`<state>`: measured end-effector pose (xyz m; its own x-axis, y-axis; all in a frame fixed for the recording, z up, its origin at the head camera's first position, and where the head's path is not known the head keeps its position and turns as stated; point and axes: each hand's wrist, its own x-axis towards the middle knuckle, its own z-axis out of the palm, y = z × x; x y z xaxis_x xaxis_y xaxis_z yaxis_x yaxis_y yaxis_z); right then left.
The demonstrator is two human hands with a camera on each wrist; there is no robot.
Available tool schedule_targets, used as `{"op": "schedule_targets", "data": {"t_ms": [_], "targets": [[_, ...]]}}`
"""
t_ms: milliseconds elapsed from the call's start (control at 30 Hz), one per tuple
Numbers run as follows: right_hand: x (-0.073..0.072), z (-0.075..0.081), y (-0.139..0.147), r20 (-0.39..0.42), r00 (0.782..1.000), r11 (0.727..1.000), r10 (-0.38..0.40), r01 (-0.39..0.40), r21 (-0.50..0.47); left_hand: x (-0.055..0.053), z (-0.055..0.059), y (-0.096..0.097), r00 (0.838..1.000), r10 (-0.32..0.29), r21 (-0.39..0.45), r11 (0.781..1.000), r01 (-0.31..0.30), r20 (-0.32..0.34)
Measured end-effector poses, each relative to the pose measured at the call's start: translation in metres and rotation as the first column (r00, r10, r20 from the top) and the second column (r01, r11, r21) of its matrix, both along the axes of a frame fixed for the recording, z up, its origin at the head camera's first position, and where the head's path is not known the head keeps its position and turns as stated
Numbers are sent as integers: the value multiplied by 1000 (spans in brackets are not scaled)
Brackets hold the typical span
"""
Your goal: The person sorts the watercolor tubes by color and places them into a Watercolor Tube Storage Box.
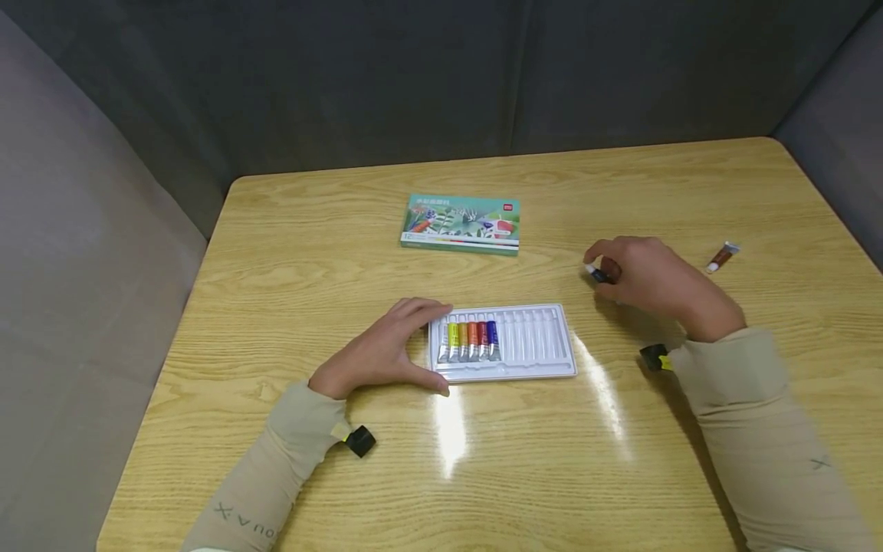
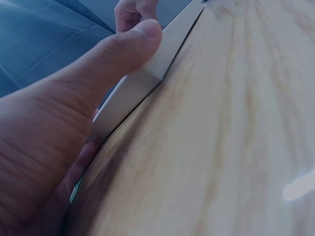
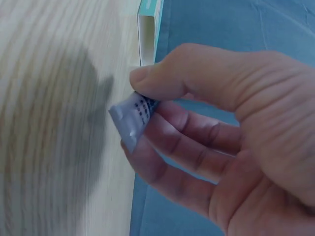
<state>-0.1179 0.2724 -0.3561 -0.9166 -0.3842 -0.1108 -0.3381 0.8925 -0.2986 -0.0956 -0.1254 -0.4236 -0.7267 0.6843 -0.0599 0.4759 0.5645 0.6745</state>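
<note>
A white plastic tray (image 1: 507,371) lies on the wooden table, its left slots filled with several paint tubes (image 1: 472,341), from whitish and yellow through orange and red to blue. My left hand (image 1: 389,349) grips the tray's left end, thumb at the near edge and fingers at the far edge. In the left wrist view the thumb (image 2: 133,49) lies against the tray's side wall (image 2: 130,98). Right of the tray, my right hand (image 1: 651,280) pinches a dark paint tube (image 1: 599,274) with a white cap. The right wrist view shows its crimped silvery end (image 3: 130,120) below the thumb.
A green paint box (image 1: 460,224) lies flat behind the tray; its end (image 3: 147,39) looks open in the right wrist view. A brown paint tube (image 1: 723,257) lies on the table (image 1: 538,475) to the right of my right hand. A dark curtain (image 1: 386,84) hangs behind.
</note>
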Motion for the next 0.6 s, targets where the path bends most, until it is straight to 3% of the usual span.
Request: {"op": "schedule_targets", "data": {"t_ms": [200, 600], "targets": [[2, -1, -11, -40, 999, 999, 17, -18, -30, 0, -1, 0, 1000, -2, 1, 1000, 2, -5], [8, -3, -33, -33, 999, 997, 9, -11, -78, -1, -1, -1, 1000, -12, -5, 1000, 12, -21]]}}
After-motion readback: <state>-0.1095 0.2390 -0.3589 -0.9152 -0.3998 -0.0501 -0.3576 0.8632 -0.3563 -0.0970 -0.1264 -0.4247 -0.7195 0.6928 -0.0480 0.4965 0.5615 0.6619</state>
